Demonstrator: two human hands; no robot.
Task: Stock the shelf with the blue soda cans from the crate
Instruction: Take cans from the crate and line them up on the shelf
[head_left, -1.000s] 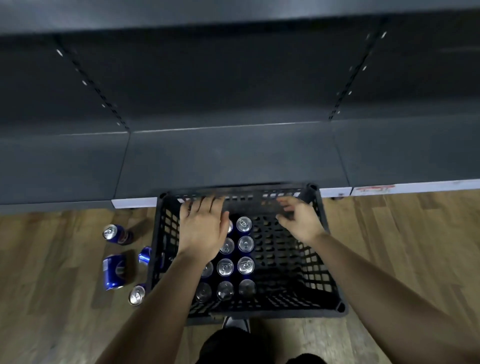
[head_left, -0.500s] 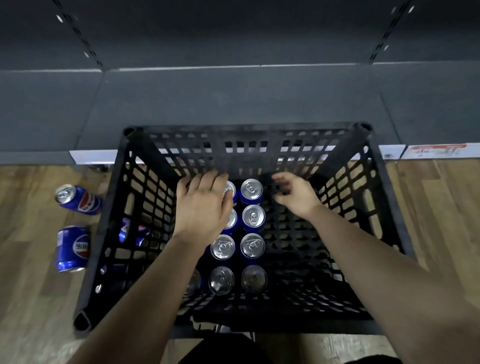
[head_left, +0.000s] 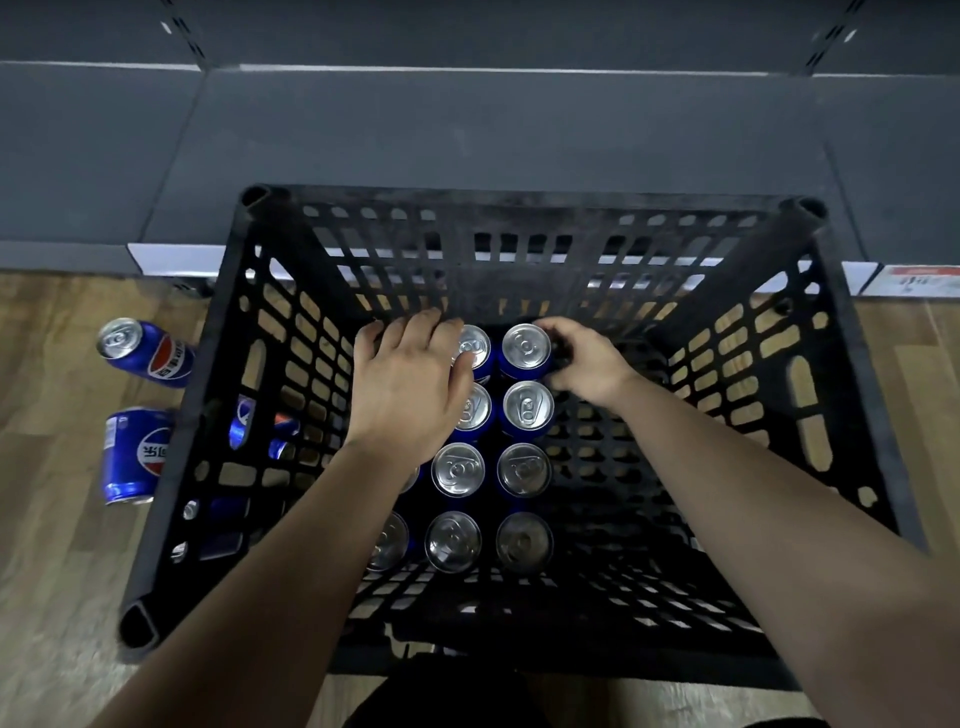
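Two bare arms reach down into a black crate (head_left: 852, 364) on the wood floor (head_left: 47, 571). Blue soda cans (head_left: 460, 470) stand in rows inside it, silver tops up. The left hand (head_left: 410, 384) lies spread flat over the far cans (I cannot tell if it holds one). The right hand (head_left: 584, 358) curls around the far right can (head_left: 525, 347). Two more cans (head_left: 132, 454) lie on the floor to the left. Past the crate is the dark shelf (head_left: 467, 140).

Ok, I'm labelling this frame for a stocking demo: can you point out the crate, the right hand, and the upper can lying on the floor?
crate (head_left: 519, 200): head view, on its far rim.
right hand (head_left: 587, 364): head view, back of the hand.
upper floor can (head_left: 150, 353): head view, on its blue side.
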